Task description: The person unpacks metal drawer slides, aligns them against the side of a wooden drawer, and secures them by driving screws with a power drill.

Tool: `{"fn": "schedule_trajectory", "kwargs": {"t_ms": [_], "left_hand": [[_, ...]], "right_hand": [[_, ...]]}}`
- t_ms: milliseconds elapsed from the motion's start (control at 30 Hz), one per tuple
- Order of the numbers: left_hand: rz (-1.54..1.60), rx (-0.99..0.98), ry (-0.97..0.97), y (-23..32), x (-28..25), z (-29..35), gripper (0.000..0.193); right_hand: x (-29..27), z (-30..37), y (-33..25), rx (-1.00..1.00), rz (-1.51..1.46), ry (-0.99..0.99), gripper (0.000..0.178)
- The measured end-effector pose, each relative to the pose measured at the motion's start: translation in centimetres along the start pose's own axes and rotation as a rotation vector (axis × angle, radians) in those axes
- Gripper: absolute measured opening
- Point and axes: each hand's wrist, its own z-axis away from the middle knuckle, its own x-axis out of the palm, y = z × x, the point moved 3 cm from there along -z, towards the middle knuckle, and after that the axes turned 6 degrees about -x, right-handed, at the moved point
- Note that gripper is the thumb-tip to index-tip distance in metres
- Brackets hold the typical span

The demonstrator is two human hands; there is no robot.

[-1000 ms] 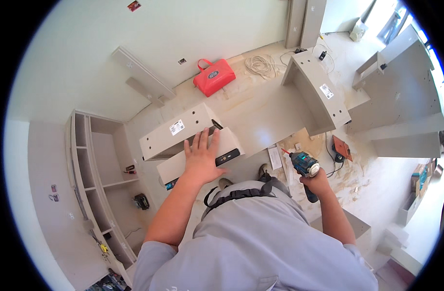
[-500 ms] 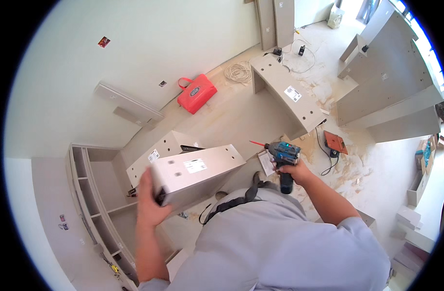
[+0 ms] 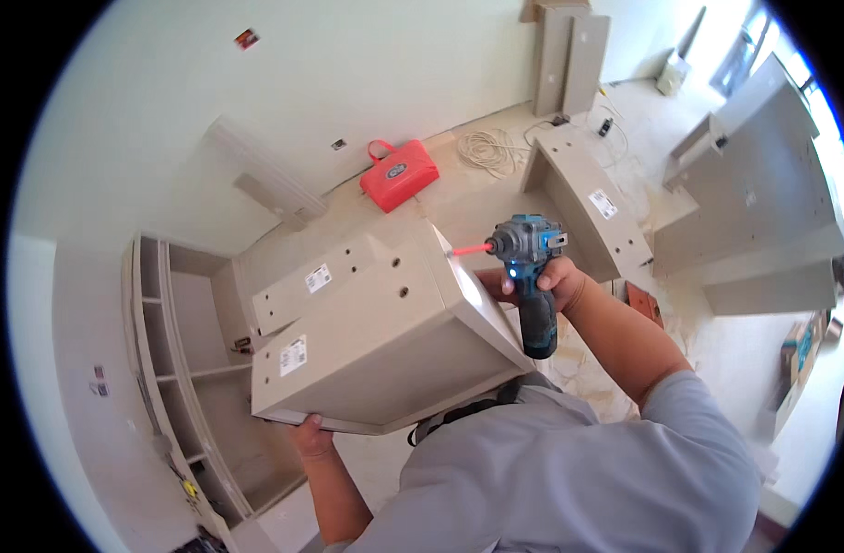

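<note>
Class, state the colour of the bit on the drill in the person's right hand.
Red, on the teal-and-black drill in the right hand; head view.

L hand (image 3: pixel 311 435) raised, grip closed underneath; R hand (image 3: pixel 544 281) fisted, arm bent.
</note>
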Motion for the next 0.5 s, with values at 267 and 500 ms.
{"fn": "schedule_trajectory", "kwargs": {"t_ms": [267, 500], "left_hand": [[0.392, -0.277, 0.227, -16.5, -3.2, 2.6, 0.058], [0.887, -0.398, 0.098, -29.4, 2.1, 1.6, 0.043]], "right_hand": [[9.5, -7.6, 6.5, 0.437, 0.212, -0.07, 0.069], [13.2, -11.6, 11.8, 0.637, 0.586, 0.047, 0.055]]}}
